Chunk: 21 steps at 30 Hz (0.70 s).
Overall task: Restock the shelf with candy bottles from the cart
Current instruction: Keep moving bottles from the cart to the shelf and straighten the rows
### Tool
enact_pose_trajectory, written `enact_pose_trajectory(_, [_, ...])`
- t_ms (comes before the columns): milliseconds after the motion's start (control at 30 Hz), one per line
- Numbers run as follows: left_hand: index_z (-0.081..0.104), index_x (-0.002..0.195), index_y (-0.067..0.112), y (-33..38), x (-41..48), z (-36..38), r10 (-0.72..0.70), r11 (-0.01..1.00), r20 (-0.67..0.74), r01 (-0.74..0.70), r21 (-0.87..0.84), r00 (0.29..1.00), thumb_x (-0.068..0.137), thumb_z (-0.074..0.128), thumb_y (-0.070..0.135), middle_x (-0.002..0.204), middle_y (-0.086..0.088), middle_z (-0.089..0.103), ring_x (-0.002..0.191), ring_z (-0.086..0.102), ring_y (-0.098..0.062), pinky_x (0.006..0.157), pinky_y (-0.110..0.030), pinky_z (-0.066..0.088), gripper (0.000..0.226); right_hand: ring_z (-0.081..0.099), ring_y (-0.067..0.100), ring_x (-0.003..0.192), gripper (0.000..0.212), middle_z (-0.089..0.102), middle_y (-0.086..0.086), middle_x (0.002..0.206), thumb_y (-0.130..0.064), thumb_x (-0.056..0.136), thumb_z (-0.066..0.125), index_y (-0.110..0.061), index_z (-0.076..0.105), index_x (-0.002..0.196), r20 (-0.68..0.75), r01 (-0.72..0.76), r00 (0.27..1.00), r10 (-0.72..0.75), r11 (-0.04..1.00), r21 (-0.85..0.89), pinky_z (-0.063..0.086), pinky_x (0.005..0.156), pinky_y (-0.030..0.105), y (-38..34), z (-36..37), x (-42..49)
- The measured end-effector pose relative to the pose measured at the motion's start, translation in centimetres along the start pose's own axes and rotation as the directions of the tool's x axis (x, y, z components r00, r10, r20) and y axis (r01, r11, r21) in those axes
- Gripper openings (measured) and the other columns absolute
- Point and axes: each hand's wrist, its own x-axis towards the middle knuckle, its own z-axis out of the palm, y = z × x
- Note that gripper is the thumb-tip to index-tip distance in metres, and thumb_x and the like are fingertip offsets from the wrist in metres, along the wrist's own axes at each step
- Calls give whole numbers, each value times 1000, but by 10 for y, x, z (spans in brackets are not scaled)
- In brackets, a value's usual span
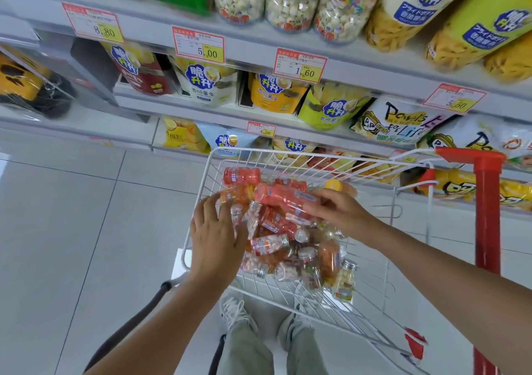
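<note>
Down in the white wire cart [316, 155], the left hand [214, 230] lies with straight fingers on the heap of candy bottles [288, 253]. The right hand [339, 210] curls its fingers round a pink bottle [276, 196] atop the heap. Beyond, the shelf [253, 55] carries snack bags [207, 84].
</note>
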Motion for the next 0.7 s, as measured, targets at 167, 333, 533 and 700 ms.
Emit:
enact_pose_trajectory(167, [62,118,29,30,6,-10,-151,476,404,425,-770,902,91,50,55,111,16,67,105,59,4,85,-15,43,39,66,6,101,41,68,-4,113,-37,88,64,-21,59,125,144,22,989,-47,985,168,51,88,22,-31,41,-3])
enact_pose_trajectory(333, [64,117,17,25,14,-5,-326,202,396,473,-858,858,93,54,43,102,2,71,96,67,-12,76,-23,48,37,65,10,106,45,65,-1,120,-51,88,59,-26,58,126,146,14,988,-42,982,187,52,96,31,-27,54,12])
enact_pose_trajectory(533, [60,102,27,8,15,-3,-394,203,381,483,-852,836,95,54,40,95,2,71,85,68,-11,67,-23,49,16,50,22,123,54,47,2,138,-22,96,57,-14,36,145,-123,-15,992,-30,936,-352,41,99,33,4,62,66])
enact_pose_trajectory(700, [65,106,17,-1,20,-1,-384,266,350,466,-844,854,93,58,39,102,-15,70,97,67,-32,90,-44,54,27,23,31,138,64,34,10,146,-32,94,54,-16,27,149,-148,-123,988,31,733,-669,26,114,43,20,78,97])
